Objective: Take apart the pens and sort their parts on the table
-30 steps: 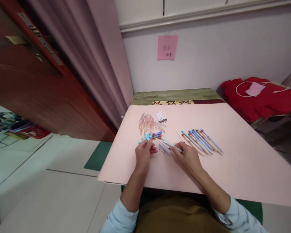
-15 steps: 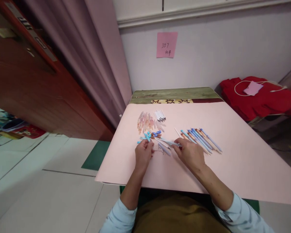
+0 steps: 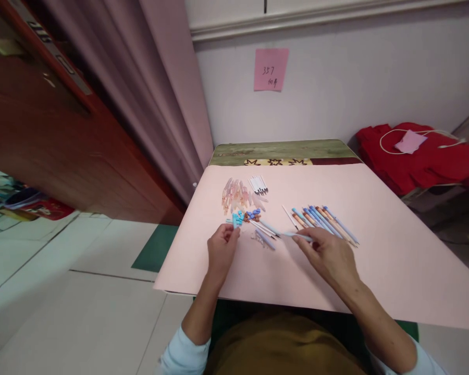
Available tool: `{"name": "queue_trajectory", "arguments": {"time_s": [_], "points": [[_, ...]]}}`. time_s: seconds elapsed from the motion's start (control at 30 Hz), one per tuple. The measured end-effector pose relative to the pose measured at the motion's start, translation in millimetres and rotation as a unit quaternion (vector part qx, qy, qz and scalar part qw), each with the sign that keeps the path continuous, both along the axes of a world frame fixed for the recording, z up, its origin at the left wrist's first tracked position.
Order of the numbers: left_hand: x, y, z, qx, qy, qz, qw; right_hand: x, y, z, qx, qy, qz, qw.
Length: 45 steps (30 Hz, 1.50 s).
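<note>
My left hand point(image 3: 222, 251) pinches a small light-blue pen cap point(image 3: 235, 221), held upright over the near-left part of the pile. Around it lie other small blue and brown pen parts point(image 3: 252, 214). My right hand point(image 3: 333, 257) is closed on a pale-blue pen barrel point(image 3: 297, 236), which points left across the table. Between the hands, several white refills point(image 3: 263, 230) and a lavender barrel point(image 3: 266, 240) lie beside tiny clear pieces point(image 3: 257, 237). A row of pens point(image 3: 323, 223) in blue, brown and beige sits just beyond my right hand.
Clear and pinkish pen parts point(image 3: 236, 195) lie at the far left, beside a bundle of white refills with black tips point(image 3: 259, 185). Pale pink paper covers the table point(image 3: 391, 271). Red cloth point(image 3: 410, 172) with a white cable is at the right, a wooden door point(image 3: 62, 146) at the left.
My right hand has moved right with the pale-blue barrel, away from the loose refills. My left hand has shifted slightly left, and the light-blue cap now stands upright in its fingers.
</note>
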State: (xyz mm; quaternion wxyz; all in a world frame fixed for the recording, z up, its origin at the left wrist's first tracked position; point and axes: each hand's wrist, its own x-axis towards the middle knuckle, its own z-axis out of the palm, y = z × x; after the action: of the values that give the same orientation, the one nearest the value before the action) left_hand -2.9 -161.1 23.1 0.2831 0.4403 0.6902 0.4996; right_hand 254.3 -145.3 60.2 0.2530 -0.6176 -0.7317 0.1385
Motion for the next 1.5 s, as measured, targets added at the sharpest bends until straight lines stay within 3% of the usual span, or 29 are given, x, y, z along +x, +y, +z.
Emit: {"name": "queue_trajectory", "arguments": {"time_s": [0.17, 0.27, 0.37, 0.5, 0.6, 0.73, 0.93, 1.1, 1.2, 1.33, 1.5], "points": [[-21.2, -24.3, 1.3, -0.023, 0.233, 0.015, 0.972, -51.0, 7.8, -11.0, -0.014, 0.037, 0.139, 0.989], [-33.7, -32.4, 0.6, -0.031, 0.341, 0.007, 0.94, -77.4, 13.8, -14.7, -0.005, 0.024, 0.174, 0.985], [-42.1, -30.0, -0.3, -0.021, 0.41, -0.041, 0.911, -83.6, 22.4, -15.3, -0.013, 0.015, 0.147, 0.989], [-44.5, -12.7, -2.3, -0.01, 0.475, -0.102, 0.874, -63.4, 35.8, -19.1, -0.022, 0.032, 0.06, 0.997], [-44.1, -1.5, -5.8, -0.004, 0.476, -0.121, 0.871, -45.3, 42.4, -24.7, 0.0, 0.034, 0.026, 0.999], [-46.9, -1.9, -10.7, 0.011, 0.418, -0.105, 0.902, -44.8, 42.9, -30.1, 0.0, 0.037, 0.022, 0.999], [-57.4, -14.0, -11.5, 0.005, 0.329, -0.057, 0.943, -85.1, 41.3, -37.3, -0.013, 0.046, 0.131, 0.99], [-59.1, -12.5, -9.3, -0.009, 0.306, -0.049, 0.951, -102.1, 53.6, -44.4, 0.023, 0.034, 0.234, 0.971], [-54.4, -9.8, -7.5, -0.022, 0.312, -0.053, 0.948, -88.5, 61.6, -42.2, 0.03, 0.062, 0.191, 0.979], [-48.7, -9.1, -6.0, -0.013, 0.312, -0.051, 0.949, -33.4, 66.6, -32.9, 0.014, 0.082, 0.023, 0.996], [-37.9, -4.5, -1.4, 0.011, 0.328, -0.046, 0.943, 38.0, 53.9, -20.6, -0.06, -0.033, -0.128, 0.989]]}}
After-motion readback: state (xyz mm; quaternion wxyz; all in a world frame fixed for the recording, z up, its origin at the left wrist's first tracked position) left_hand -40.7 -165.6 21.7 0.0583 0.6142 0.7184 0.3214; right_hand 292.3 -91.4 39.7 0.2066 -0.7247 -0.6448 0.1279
